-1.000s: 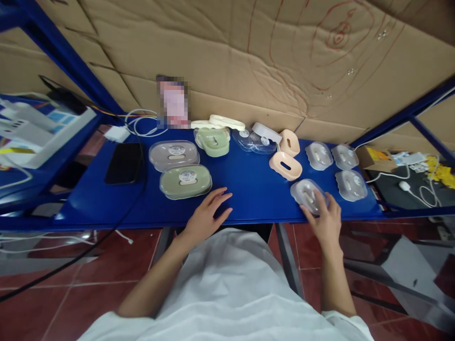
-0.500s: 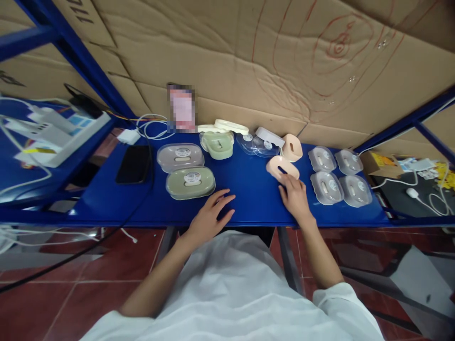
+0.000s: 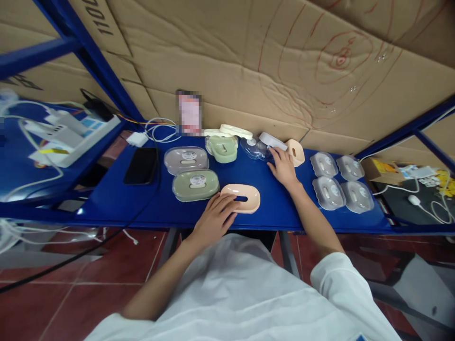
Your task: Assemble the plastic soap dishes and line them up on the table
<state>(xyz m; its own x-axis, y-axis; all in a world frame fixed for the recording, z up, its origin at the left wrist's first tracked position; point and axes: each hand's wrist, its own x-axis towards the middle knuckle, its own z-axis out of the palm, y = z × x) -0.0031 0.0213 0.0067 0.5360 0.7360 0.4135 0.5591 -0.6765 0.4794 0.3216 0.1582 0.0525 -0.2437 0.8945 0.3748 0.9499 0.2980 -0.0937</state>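
A peach oval soap dish [image 3: 251, 204] with a long slot lies near the table's front edge. My left hand [image 3: 215, 217] is closed on its left end, fingers over the rim and thumb at the near side. My right hand [image 3: 284, 168] reaches to the back, fingers apart, its fingertips at a clear plastic lid [image 3: 261, 150]; whether they touch it I cannot tell. Beside it are a whitish oval piece [image 3: 273, 141] and a peach slotted piece [image 3: 295, 153] tilted against the cardboard.
Left of the dish are a green lidded soap dish [image 3: 195, 185] and a grey lidded one [image 3: 186, 160]. Green pieces [image 3: 226, 150] and cream rings [image 3: 236, 131] sit behind. Several clear-lidded grey dishes [image 3: 329, 193] stand right. A black phone [image 3: 141, 166] lies left, near cables.
The peach soap dish has moved from the right to the front middle, under my left hand. My right hand has let it go and moved back to the clear lids.
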